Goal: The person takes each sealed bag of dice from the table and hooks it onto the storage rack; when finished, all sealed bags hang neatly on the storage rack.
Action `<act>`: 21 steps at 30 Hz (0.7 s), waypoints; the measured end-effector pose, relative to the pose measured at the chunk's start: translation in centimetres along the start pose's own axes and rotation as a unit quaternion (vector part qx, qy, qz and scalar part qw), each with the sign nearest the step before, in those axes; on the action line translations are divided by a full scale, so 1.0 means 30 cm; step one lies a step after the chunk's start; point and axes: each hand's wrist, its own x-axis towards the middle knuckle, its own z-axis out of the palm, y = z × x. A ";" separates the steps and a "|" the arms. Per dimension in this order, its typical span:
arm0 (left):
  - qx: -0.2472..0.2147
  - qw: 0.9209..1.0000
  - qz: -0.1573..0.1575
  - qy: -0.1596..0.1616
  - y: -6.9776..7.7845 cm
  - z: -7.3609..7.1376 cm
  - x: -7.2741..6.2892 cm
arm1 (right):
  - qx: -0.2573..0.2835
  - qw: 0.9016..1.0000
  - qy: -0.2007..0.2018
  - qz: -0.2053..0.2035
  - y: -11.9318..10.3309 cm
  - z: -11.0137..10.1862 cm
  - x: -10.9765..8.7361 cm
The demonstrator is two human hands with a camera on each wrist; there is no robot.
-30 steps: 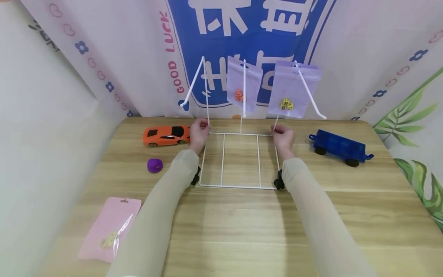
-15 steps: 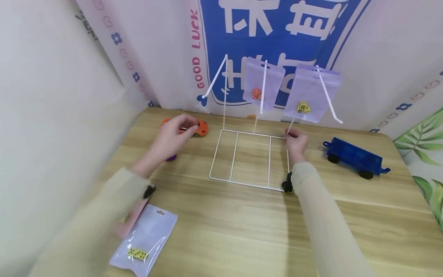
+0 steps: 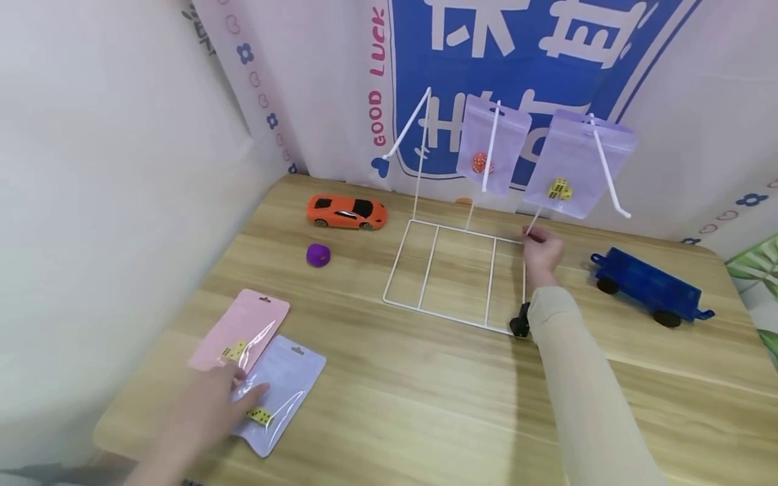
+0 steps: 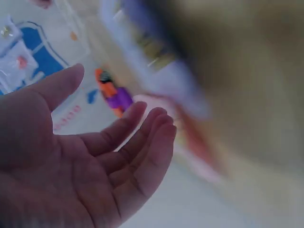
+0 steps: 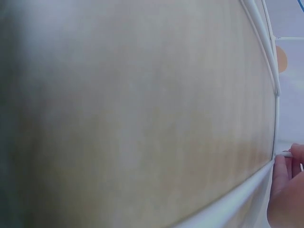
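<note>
Left hand (image 3: 206,401) hovers — lilac pouch (image 3: 288,378) near its thumb

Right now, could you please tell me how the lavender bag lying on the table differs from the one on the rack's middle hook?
The table bag lies almost flat, while the middle-hook bag hangs down. The table bag shows yellow dice; the middle-hook bag shows orange dice. Both are lavender, each with a slot near the top.
</note>
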 end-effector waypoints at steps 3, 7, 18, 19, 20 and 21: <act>-0.019 0.999 -0.038 -0.014 -0.026 0.046 -0.035 | -0.003 1.000 -0.001 0.020 -0.001 -0.010 0.003; -0.033 0.997 -0.060 -0.017 -0.042 0.090 -0.066 | -0.001 1.000 -0.003 0.030 -0.011 -0.016 0.005; -0.034 0.996 -0.085 -0.014 -0.054 0.105 -0.062 | -0.002 1.000 0.001 0.026 -0.024 -0.013 0.002; -0.033 0.996 -0.083 -0.013 -0.054 0.104 -0.062 | -0.002 1.000 0.001 0.026 -0.023 -0.013 0.002; -0.032 0.996 -0.081 -0.011 -0.053 0.103 -0.063 | -0.003 1.000 0.001 0.025 -0.022 -0.013 0.001; -0.034 0.996 -0.079 -0.010 -0.052 0.102 -0.063 | -0.003 1.000 0.001 0.023 -0.021 -0.012 0.000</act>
